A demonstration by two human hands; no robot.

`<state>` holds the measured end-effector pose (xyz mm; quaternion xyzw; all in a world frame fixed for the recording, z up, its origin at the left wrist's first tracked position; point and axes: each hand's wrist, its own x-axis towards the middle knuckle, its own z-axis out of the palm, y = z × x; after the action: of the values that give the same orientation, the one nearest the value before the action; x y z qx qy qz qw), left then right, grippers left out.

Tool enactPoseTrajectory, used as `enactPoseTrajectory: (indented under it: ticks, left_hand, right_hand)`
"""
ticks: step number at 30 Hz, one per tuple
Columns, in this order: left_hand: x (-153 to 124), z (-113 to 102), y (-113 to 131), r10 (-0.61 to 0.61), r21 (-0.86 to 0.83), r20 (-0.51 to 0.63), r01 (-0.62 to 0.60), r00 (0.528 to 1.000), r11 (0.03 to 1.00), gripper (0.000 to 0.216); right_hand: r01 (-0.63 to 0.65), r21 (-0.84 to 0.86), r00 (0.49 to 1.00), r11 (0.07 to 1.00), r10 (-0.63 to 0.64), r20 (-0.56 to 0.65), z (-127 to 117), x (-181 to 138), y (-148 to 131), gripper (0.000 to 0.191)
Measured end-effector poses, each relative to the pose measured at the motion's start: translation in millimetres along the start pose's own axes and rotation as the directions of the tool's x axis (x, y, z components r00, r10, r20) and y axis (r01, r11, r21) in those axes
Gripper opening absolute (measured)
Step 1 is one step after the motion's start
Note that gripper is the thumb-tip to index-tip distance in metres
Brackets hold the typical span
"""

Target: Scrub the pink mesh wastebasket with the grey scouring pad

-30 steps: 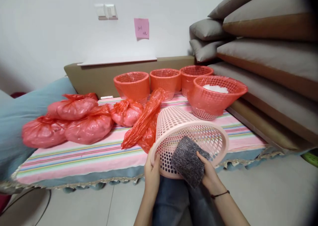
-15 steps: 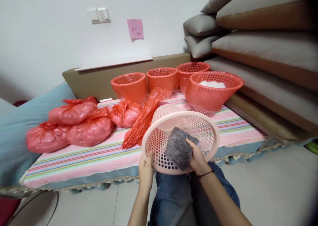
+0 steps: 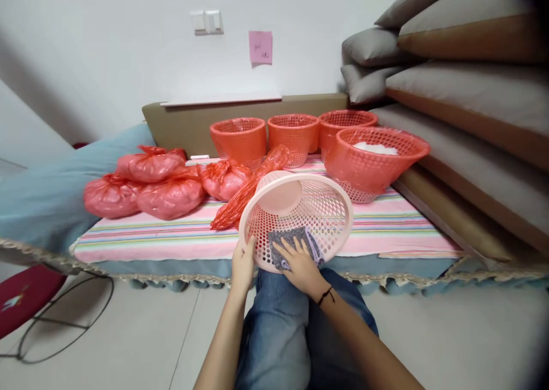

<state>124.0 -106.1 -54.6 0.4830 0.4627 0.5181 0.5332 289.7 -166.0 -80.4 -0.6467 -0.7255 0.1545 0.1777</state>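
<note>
A pale pink plastic basket (image 3: 295, 185) with a mesh wall lies tilted over my knees, its wide mouth facing me. My left hand (image 3: 243, 262) is closed on the basket's left rim, thumb on the inside. A dark grey cloth (image 3: 281, 237) with a light purple edge rests folded against the lower inner wall. My right hand (image 3: 300, 266) lies flat on this cloth with its fingers spread, pressing it to the mesh. A dark cord is tied round the right wrist.
Several red baskets (image 3: 294, 124) stand at the back of a striped cloth (image 3: 150, 244); the nearest holds something white (image 3: 376, 148). Tied red bags (image 3: 171, 198) lie left, beside a bunched red plastic bag (image 3: 240, 198). Cushions (image 3: 467, 87) are stacked right. A dark red stool (image 3: 30, 295) stands lower left.
My right hand has gone from gripping the grey cloth by its edge to lying flat on it. The cloth now presses lower against the basket wall. The view has shifted left.
</note>
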Motion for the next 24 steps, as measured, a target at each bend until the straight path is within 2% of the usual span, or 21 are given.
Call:
enactPoseTrajectory:
  ticks: [4, 8, 12, 16, 19, 21, 24]
  left_hand:
    - [-2.5, -4.9, 2.1, 0.025, 0.094, -0.036, -0.021, 0.999, 0.995, 0.052]
    - [-5.8, -9.8, -1.2, 0.054, 0.183, -0.064, -0.041, 0.997, 0.982, 0.048]
    - [-9.6, -7.0, -7.8, 0.084, 0.114, -0.068, -0.075, 0.994, 0.991, 0.047]
    - [-12.1, 2.0, -19.7, 0.080, 0.036, -0.034, -0.078, 0.996, 0.996, 0.050]
    - [-11.5, 9.8, -31.1, 0.064, -0.005, -0.033, -0.064, 0.997, 0.998, 0.053]
    - [-10.9, 16.1, -38.4, 0.077, -0.073, -0.028, -0.078, 0.997, 0.994, 0.059]
    - [-11.6, 28.1, -46.1, 0.110, -0.140, -0.003, -0.109, 0.994, 0.984, 0.068]
  right_hand:
    - [0.019, -0.082, 1.000, 0.996, -0.017, 0.024, -1.5, -8.8, -5.3, 0.066]
    - [0.068, -0.149, 0.998, 0.986, -0.064, 0.029, -7.2, -18.0, -2.2, 0.087]
    - [0.097, -0.169, 0.994, 0.981, -0.085, 0.074, -13.7, -20.7, 1.8, 0.098]
    - [0.112, -0.184, 0.987, 0.976, -0.089, 0.130, -27.4, -12.8, 6.2, 0.091]
    - [0.194, -0.179, 0.976, 0.965, -0.172, 0.131, -35.2, -4.8, 14.2, 0.084]
    - [0.235, -0.124, 0.967, 0.964, -0.219, 0.130, -35.5, -0.7, 21.0, 0.079]
    - [0.185, 0.030, 0.973, 0.982, -0.188, 0.135, -30.3, 4.3, 30.1, 0.068]
